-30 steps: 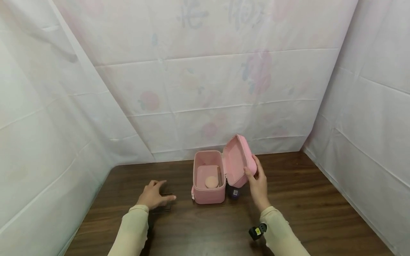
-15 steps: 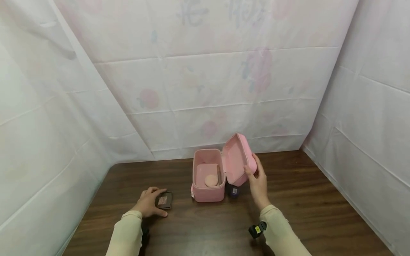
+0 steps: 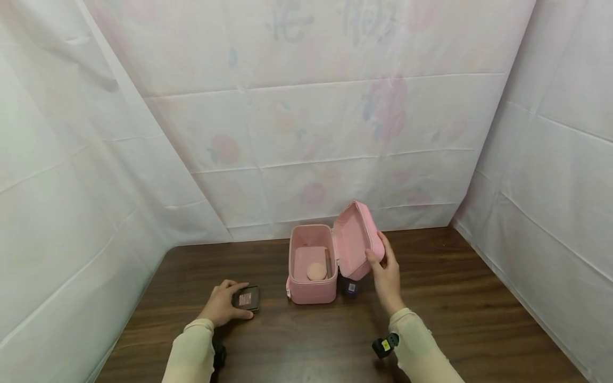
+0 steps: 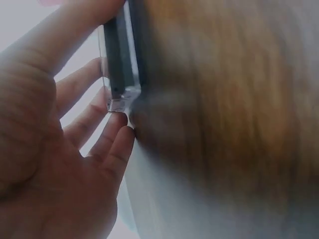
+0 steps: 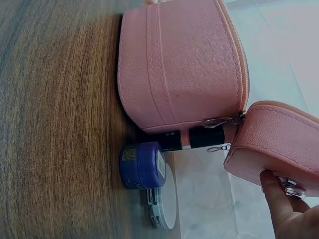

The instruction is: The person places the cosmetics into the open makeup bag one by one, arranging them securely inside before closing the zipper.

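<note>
My left hand point(image 3: 221, 304) grips the edges of a small flat square makeup palette point(image 3: 246, 299) at the left of the table. Dark-bodied, it has reddish patches on its face; the left wrist view shows its clear casing, with thumb and fingers at opposite edges. A pink cosmetic case point(image 3: 313, 292) stands unzipped near the back. Its lid point(image 3: 369, 229) leans out to the right, held by my right hand point(image 3: 387, 276) at the outer edge. Inside lie a round beige puff point(image 3: 316, 272) and a slim brown stick point(image 3: 328, 262).
Right of the case, partly under the lid, sits a small purple jar point(image 5: 142, 166). A round white-faced container point(image 5: 169, 196) and a black tube point(image 5: 207, 137) stand behind it. White cloth walls point(image 3: 306, 133) border the wooden table point(image 3: 306, 340) at the back and sides.
My left hand moved slightly left and toward me, uncovering the palette, then its thumb and fingers closed in on the palette's edges. The right hand and lid stayed put.
</note>
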Tool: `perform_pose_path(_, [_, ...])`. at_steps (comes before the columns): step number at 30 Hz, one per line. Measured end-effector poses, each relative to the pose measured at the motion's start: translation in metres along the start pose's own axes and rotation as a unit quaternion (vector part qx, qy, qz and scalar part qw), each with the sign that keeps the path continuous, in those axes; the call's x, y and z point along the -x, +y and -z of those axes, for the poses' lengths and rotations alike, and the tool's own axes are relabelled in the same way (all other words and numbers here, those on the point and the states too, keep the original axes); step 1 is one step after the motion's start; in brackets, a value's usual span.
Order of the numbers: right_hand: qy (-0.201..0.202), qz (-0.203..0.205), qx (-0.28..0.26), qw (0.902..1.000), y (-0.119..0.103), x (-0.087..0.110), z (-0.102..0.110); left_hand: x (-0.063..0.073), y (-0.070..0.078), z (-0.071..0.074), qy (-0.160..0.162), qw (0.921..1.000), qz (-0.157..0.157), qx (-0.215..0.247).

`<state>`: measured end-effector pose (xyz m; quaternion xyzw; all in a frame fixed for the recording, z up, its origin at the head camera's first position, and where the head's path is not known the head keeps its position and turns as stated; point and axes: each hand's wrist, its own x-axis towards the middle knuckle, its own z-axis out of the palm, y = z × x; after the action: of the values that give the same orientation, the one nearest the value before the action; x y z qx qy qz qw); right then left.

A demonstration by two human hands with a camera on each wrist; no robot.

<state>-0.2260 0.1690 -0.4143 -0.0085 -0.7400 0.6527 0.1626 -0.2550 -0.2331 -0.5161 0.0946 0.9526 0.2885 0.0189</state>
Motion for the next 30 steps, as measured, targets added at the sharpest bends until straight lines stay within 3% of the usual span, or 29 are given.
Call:
perform_pose_path(6, [0.0, 0.001, -0.011, 0.9999, 0.003, -0.001, 0.0, -0.003, 0.012, 0.002, 0.029, 0.9993, 0.009, 0.02])
perform_pose_path(13, [-0.002, -0.002, -0.018, 0.9998, 0.002, -0.001, 0.0, -0.011, 0.03, 0.007, 0.068, 0.9976, -0.005, 0.01])
perform_pose_path(22, [-0.002, 0.0, -0.015, 0.9999, 0.004, -0.002, 0.0, -0.024, 0.055, 0.01, 0.092, 0.9953, -0.028, 0.012])
perform_pose_path(30, [0.002, 0.008, -0.014, 0.9999, 0.038, -0.015, 0.002, -0.035, 0.077, 0.012, 0.096, 0.9941, -0.049, 0.015])
